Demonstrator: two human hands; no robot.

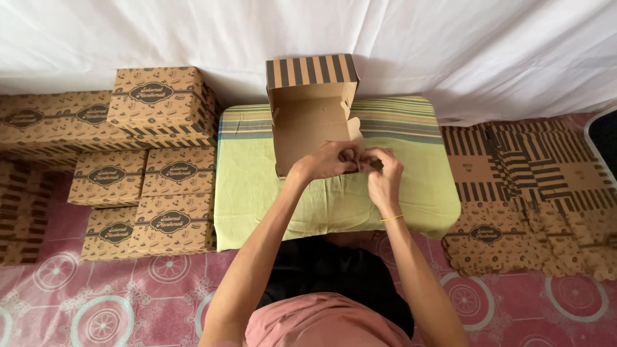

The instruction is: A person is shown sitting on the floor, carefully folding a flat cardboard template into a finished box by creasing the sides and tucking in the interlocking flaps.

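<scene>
Head view: left hand [326,159] & right hand [384,175] meet at centre, fingers curled tight, pinching the near flap of the open cardboard box [310,125]. Forearms angle up from 6 o'clock, yellow band on right wrist. Box is brown kraft w/ striped lid upright at 12, sitting on green cloth-covered table [257,186]. Finished boxes [144,160] stacked at 9; flat blanks [520,193] at 3.
</scene>
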